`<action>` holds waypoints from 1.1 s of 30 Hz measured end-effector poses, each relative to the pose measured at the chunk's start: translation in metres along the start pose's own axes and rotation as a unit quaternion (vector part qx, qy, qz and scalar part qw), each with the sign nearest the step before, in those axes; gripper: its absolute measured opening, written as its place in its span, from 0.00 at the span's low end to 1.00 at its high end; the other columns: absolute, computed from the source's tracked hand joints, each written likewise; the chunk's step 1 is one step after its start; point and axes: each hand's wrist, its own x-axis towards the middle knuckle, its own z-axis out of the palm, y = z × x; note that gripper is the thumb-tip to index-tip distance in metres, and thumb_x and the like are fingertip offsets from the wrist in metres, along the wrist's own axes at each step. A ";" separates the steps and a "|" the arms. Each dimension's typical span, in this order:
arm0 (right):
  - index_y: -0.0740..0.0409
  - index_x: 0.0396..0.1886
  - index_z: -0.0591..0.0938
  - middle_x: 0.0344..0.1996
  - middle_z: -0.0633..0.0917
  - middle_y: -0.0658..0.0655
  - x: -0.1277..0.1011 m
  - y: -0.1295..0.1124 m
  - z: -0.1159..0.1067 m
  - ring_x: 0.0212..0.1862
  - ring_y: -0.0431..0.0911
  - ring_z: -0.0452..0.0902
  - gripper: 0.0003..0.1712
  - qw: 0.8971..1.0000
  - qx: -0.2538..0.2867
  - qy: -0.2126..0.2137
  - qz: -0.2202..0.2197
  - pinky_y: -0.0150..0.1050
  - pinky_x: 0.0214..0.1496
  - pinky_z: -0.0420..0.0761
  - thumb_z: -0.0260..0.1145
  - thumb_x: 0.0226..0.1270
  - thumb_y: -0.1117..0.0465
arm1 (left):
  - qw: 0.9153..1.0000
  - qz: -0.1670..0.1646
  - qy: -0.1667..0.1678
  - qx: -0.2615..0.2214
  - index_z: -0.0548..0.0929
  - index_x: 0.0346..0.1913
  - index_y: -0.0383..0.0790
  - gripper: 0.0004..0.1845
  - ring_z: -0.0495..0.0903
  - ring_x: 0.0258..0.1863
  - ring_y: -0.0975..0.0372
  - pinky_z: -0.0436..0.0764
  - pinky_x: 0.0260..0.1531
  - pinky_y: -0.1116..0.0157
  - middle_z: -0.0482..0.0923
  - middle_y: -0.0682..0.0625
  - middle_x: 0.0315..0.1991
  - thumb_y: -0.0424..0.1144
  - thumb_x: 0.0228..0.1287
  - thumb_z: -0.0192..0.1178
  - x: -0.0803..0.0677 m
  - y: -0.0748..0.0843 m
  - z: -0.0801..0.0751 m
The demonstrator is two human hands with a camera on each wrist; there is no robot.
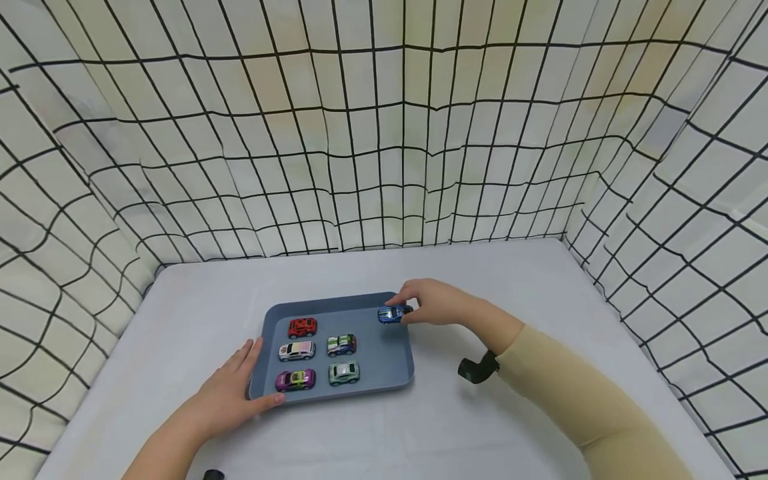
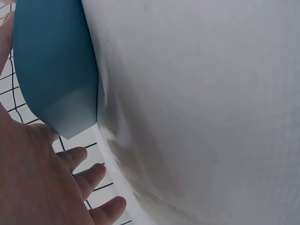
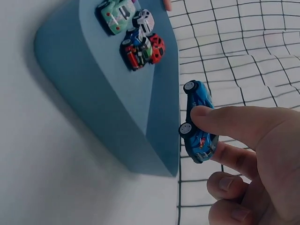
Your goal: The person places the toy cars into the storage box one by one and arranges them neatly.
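1. The right hand (image 1: pixel 435 303) pinches a blue car (image 1: pixel 394 313) between thumb and forefinger, holding it at the far right corner of the tray (image 1: pixel 384 363).
2. In the right wrist view the blue car (image 3: pixel 198 122) sits under the thumb (image 3: pixel 234 123), just above the tray's rim (image 3: pixel 164 122); whether its wheels touch the tray cannot be told.
3. The left hand (image 1: pixel 231 393) lies spread on the bench (image 1: pixel 510 427), fingers straight, its thumb against the tray's near left corner.
4. Between the two hands, five cars stand in the tray: red (image 1: pixel 303 327), white (image 1: pixel 297 350), purple (image 1: pixel 295 379), striped green (image 1: pixel 341 345) and pale green (image 1: pixel 344 373).
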 end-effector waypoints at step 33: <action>0.31 0.62 0.80 0.57 0.81 0.43 0.079 -0.058 0.052 0.57 0.39 0.77 0.24 0.994 -0.107 -0.027 0.010 0.38 0.56 0.79 0.69 0.67 0.50 | 1.000 0.013 0.004 -0.007 0.46 0.77 0.28 0.68 0.53 0.69 0.28 0.62 0.59 0.31 0.48 0.24 0.74 0.76 0.49 0.61 0.003 -0.005 0.004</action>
